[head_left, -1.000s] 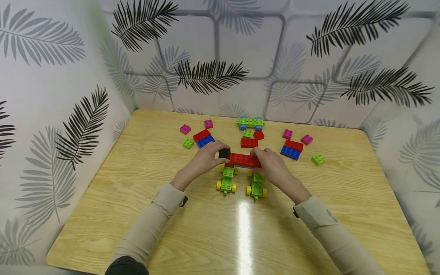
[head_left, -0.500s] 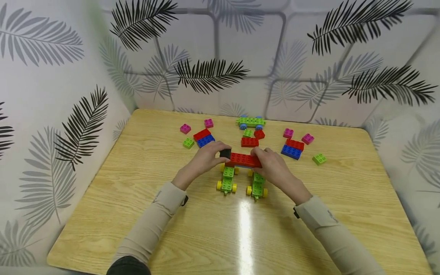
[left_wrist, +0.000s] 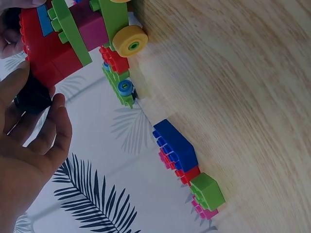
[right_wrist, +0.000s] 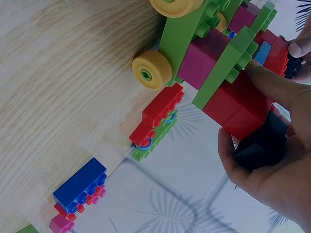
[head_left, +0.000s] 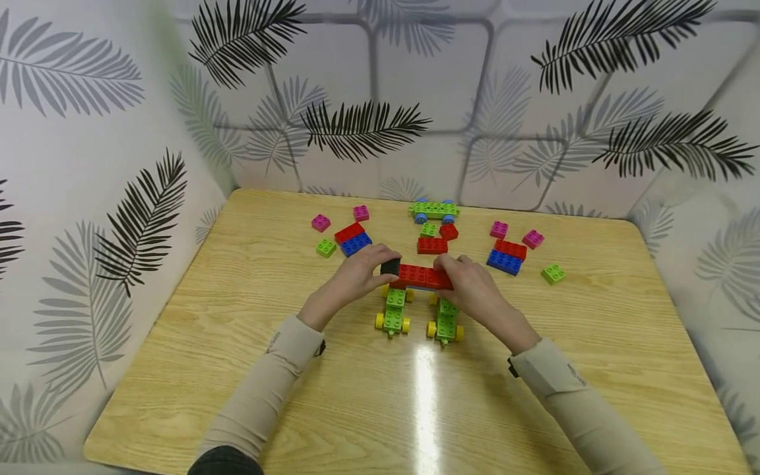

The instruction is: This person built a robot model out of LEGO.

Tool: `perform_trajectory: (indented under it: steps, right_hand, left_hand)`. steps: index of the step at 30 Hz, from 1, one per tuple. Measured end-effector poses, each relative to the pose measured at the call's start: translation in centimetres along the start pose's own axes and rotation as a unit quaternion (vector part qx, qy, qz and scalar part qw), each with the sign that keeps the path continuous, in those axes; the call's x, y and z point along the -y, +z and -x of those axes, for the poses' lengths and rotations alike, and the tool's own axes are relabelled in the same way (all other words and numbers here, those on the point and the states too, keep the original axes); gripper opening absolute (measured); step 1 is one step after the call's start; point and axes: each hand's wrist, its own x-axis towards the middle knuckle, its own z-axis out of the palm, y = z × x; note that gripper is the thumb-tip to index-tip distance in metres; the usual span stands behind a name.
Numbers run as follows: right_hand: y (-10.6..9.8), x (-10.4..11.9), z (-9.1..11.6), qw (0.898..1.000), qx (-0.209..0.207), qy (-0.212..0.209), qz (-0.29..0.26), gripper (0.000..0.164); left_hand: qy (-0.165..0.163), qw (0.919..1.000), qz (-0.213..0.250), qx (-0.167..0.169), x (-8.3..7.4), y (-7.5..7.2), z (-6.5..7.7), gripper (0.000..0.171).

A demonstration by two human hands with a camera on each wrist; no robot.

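Red bricks form a bridge across two green wheeled bases with yellow wheels, the left base and the right base. Purple bricks and green plates stack between base and bridge; a blue piece shows beneath. At the bridge's left end, my left hand pinches a black brick between thumb and fingers. My right hand grips the other end: its thumb lies against red, its fingers curl round a second black brick, hidden in the head view.
Behind the build stand a green base with blue wheels, a red brick and small red and green bricks. Blue bricks with red, pink and green ones lie left; a similar group with a blue brick lies right. A patterned wall backs the table.
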Motion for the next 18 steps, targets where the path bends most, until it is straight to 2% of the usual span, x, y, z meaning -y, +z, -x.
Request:
perform_trajectory:
  steps: [4,18]
  right_hand:
    - [-0.08,0.13,0.0,1.0,0.001,0.001,0.001,0.045]
    - [-0.3,0.43,-0.02,1.0,0.007,0.008,-0.005,0.044]
  left_hand:
    - [-0.006,0.9999,0.009,0.001,-0.1,-0.02,0.07,0.037]
    - [-0.014,0.9996,-0.001,0.025,-0.07,-0.39,-0.22,0.044]
